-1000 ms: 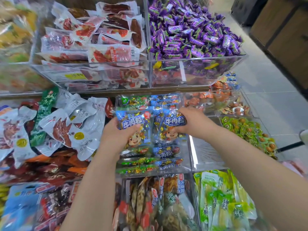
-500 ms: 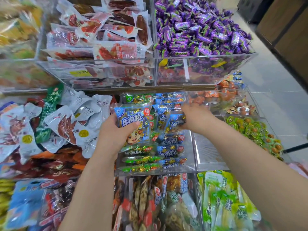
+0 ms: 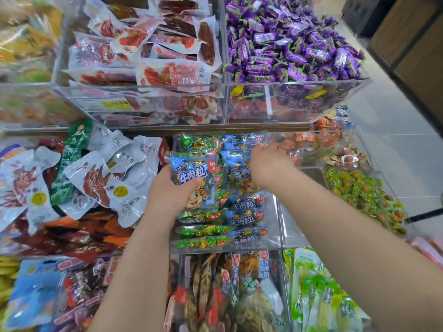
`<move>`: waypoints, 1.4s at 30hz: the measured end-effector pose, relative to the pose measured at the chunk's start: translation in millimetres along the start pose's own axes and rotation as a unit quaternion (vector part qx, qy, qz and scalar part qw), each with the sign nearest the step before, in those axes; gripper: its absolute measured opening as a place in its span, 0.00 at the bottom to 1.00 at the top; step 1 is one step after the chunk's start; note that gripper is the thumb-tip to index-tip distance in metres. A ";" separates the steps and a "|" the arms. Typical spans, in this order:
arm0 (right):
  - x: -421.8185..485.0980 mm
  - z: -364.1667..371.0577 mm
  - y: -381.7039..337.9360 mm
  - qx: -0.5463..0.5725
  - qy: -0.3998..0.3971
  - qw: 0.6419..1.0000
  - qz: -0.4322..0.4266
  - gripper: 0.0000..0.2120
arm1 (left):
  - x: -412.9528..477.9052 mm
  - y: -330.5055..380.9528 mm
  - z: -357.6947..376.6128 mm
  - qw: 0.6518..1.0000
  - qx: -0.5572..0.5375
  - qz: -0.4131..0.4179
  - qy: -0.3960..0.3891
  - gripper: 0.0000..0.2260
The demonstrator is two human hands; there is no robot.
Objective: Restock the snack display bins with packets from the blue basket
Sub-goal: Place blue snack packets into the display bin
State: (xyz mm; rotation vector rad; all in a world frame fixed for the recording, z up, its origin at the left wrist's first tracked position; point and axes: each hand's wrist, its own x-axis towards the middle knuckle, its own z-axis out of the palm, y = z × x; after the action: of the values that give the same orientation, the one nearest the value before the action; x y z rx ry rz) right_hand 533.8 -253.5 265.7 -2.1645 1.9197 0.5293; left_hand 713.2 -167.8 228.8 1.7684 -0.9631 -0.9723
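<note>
My left hand (image 3: pixel 169 190) grips a blue beef-snack packet (image 3: pixel 195 182) with a cartoon calf, thumb across its front, over the left half of the clear middle bin (image 3: pixel 273 232). My right hand (image 3: pixel 267 167) holds a second blue packet (image 3: pixel 241 174) and pushes it down among the blue packets on the bin's right side; its fingers are partly hidden behind the packets. Rows of green and blue packets fill the bin below both hands. The blue basket is not in view.
Above, acrylic bins hold red sausage packs (image 3: pixel 155 51) and purple candies (image 3: pixel 292 44). White chicken-feet packs (image 3: pixel 110 173) lie left, green-wrapped snacks (image 3: pixel 362 192) right, bright green packets (image 3: pixel 321 295) lower right. An aisle floor (image 3: pixel 395 140) runs along the right.
Both hands have moved forward and down into the middle bin with their packets. The right hand's packet has sunk among the blue ones; the left packet stays upright in my grip.
</note>
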 end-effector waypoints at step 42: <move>42.2 82.6 16.3 -0.120 0.105 0.954 -0.252 0.57 | -0.5 18.6 0.4 0.988 -0.050 -0.030 -0.140 0.15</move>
State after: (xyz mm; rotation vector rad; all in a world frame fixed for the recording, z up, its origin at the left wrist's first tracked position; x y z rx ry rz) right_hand 510.7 -263.0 174.9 -2.8353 1.3471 0.4662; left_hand 708.8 -173.4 245.9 1.6114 -1.0187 -1.3112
